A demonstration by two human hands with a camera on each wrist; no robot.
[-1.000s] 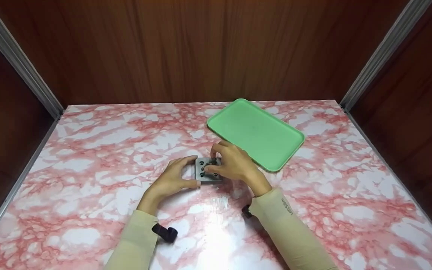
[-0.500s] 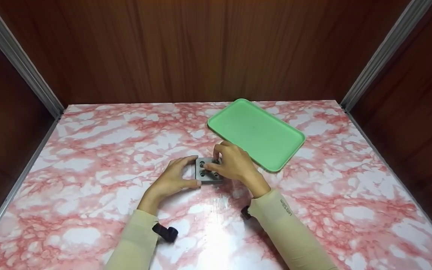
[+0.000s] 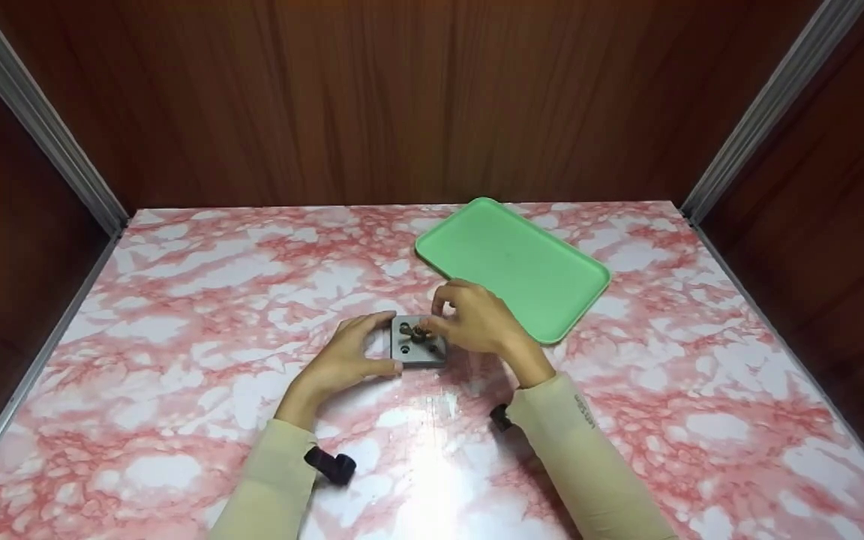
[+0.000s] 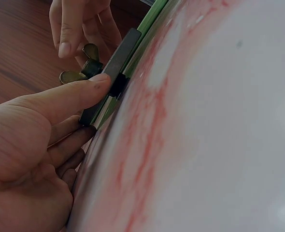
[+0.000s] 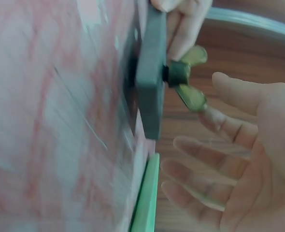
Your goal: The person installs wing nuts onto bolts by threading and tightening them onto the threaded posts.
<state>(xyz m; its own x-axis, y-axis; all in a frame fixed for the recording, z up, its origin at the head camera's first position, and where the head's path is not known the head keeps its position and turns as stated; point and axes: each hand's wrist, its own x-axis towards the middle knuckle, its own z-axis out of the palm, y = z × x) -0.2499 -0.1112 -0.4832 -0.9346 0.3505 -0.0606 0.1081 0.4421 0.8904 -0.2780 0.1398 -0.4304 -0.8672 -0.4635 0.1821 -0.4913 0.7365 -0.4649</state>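
A grey square plate (image 3: 418, 358) with dark holes lies on the marbled table, and a brass-coloured wing nut (image 3: 418, 334) stands at its middle. My left hand (image 3: 342, 360) grips the plate's left side between thumb and fingers; in the left wrist view the thumb (image 4: 84, 94) presses its edge. My right hand (image 3: 481, 319) is over the plate's right side. In the right wrist view the right hand's (image 5: 249, 140) thumb and fingers are spread apart, with one fingertip at the lower wing of the wing nut (image 5: 193, 96).
Behind and to the right of the plate lies a green tray (image 3: 514, 262), near my right hand. Brown wood-grain panels (image 3: 402, 105) stand at the back and both sides of the table (image 3: 177, 300).
My right hand has shifted slightly right, and its thumb has moved off the wing nut's left part, leaving more of the nut in sight. My left hand and the plate have stayed still.
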